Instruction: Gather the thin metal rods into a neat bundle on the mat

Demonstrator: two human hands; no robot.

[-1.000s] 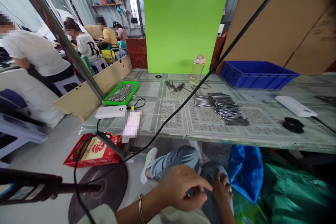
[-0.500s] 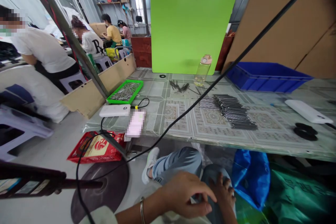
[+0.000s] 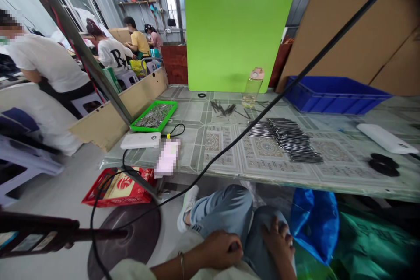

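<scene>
I'm reading the left grip as curled into a loose fist low in the frame, its fingers pressed together over the palm and a bangle circling the wrist. A dark spot shows at the fingers, but I can't tell whether they are pinching anything. The right grip is spread, with its fingers lying apart on the denim knee and holding nothing I can see.

Past the knee, a white sneaker is resting on the floor, with a blue plastic bag hanging to the right and a red printed bag lying to the left. Neither grip is touching the tabletop, which sits well ahead of both.

The rows of slim metal bars are lying on it, almost straight ahead of the right grip, so that hand is the nearer one. Each bar's long axis runs roughly sideways across my view, while the stack steps diagonally towards the near edge. Further left, a small scatter of dark metal pieces is lying near a clear plastic bottle. A green tray filled with metal pieces is sitting towards the left end, beside a white power bank. A blue plastic crate is standing at the far right, and black rings are lying near the right end.
</scene>
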